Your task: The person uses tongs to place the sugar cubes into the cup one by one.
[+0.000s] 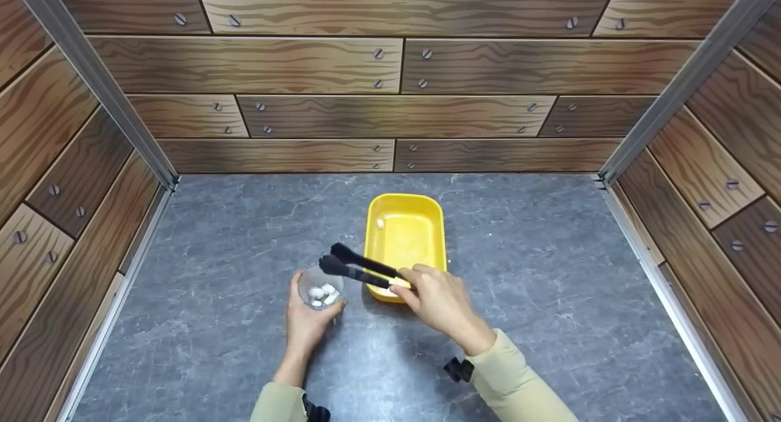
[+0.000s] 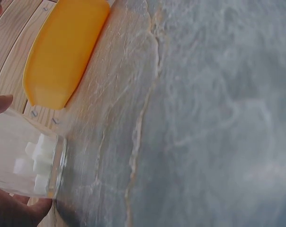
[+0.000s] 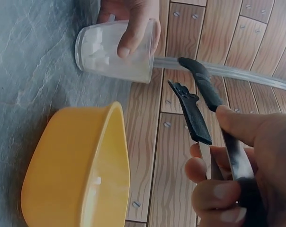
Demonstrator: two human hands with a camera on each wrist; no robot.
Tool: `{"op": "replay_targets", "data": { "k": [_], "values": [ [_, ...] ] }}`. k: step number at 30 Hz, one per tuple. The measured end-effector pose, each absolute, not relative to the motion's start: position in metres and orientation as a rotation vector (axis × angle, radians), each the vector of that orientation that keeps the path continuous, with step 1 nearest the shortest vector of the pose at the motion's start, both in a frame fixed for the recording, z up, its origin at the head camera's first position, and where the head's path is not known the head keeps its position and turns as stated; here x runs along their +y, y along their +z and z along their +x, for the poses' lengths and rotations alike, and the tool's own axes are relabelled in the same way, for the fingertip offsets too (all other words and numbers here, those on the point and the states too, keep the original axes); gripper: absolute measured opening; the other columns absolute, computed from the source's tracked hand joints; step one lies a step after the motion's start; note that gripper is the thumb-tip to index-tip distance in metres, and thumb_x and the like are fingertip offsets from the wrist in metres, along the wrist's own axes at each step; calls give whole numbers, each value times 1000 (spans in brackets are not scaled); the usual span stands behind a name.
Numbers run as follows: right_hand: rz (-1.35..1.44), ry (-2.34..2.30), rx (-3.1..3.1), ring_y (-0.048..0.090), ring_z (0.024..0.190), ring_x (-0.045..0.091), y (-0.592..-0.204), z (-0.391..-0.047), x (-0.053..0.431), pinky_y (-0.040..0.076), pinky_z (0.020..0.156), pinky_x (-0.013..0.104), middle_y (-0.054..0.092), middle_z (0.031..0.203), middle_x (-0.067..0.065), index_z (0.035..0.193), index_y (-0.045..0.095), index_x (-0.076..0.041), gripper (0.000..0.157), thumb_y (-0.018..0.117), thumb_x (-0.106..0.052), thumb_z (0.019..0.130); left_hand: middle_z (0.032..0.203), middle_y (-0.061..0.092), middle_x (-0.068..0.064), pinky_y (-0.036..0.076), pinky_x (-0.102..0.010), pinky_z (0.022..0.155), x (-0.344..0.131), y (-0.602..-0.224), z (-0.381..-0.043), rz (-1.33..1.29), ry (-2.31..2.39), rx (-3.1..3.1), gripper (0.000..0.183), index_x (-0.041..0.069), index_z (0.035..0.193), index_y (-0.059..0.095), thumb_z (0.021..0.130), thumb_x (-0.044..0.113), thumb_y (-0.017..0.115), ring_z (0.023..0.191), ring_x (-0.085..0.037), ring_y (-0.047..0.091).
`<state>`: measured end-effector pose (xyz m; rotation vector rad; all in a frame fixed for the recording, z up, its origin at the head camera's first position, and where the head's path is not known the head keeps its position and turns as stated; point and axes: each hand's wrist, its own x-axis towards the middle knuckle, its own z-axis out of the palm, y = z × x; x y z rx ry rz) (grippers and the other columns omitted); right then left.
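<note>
My left hand [image 1: 307,327] grips a clear cup [image 3: 124,71], thumb on one side and fingers on the other. The cup is upright with its base right at the grey tabletop, and several small white cubes [image 1: 323,293] lie in its bottom. In my right hand [image 1: 444,301] is a pair of tongs [image 1: 360,274] with black tips. Those tips are spread slightly apart above the cup's rim, with nothing between them. A yellow rectangular container [image 1: 412,242] stands to the right of the cup, partly hidden under the right hand and tongs. One white cube [image 1: 380,224] shows inside it.
Grey marbled tabletop [image 1: 244,227] surrounds the cup and container. Wood-patterned panels [image 1: 390,117] wall it in at the back and both sides. Metal rails [image 1: 665,294] run along the side edges. Tiny white specks lie right of the container.
</note>
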<state>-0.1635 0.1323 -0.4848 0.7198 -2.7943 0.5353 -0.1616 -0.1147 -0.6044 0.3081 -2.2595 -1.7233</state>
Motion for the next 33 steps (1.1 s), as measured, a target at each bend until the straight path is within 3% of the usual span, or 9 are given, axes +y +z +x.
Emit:
{"op": "replay_targets", "data": {
  "k": [5, 12, 17, 21, 33],
  "values": [
    [611, 574, -2803, 51, 56, 11, -485, -170, 138, 42, 46, 27, 60, 77, -4, 107, 74, -12, 32, 68, -40, 92, 138, 49, -25, 40, -52, 102, -115, -604, -162, 312, -1719, -2271, 102, 2, 145, 37, 60, 15, 93, 124, -41, 48],
    [447, 604, -2853, 45, 52, 9, -488, -178, 148, 39, 43, 28, 52, 69, -6, 110, 73, -11, 34, 70, -39, 90, 139, 48, -23, 41, -52, 102, -115, -603, -162, 345, -1710, -2309, 103, 6, 146, 36, 61, 20, 93, 126, -41, 47],
    [385, 528, -2865, 58, 61, 17, -490, -188, 159, 48, 49, 36, 68, 86, 3, 111, 73, -10, 35, 70, -39, 91, 139, 48, -23, 40, -52, 103, -114, -603, -162, 350, -1699, -2313, 104, 5, 146, 36, 61, 20, 93, 126, -41, 47],
    [339, 455, -2880, 66, 70, 27, -490, -199, 168, 53, 55, 43, 70, 99, 10, 114, 72, -9, 38, 68, -40, 92, 139, 48, -23, 40, -52, 103, -114, -603, -161, 345, -1693, -2311, 104, 4, 146, 36, 61, 20, 93, 126, -41, 47],
    [208, 347, -3001, 65, 73, 32, -499, -225, 176, 53, 59, 47, 70, 95, 12, 108, 72, -6, 41, 66, -44, 92, 141, 47, -23, 38, -51, 105, -113, -603, -162, 345, -1693, -2312, 105, 4, 146, 35, 61, 19, 94, 128, -41, 45]
  ]
}}
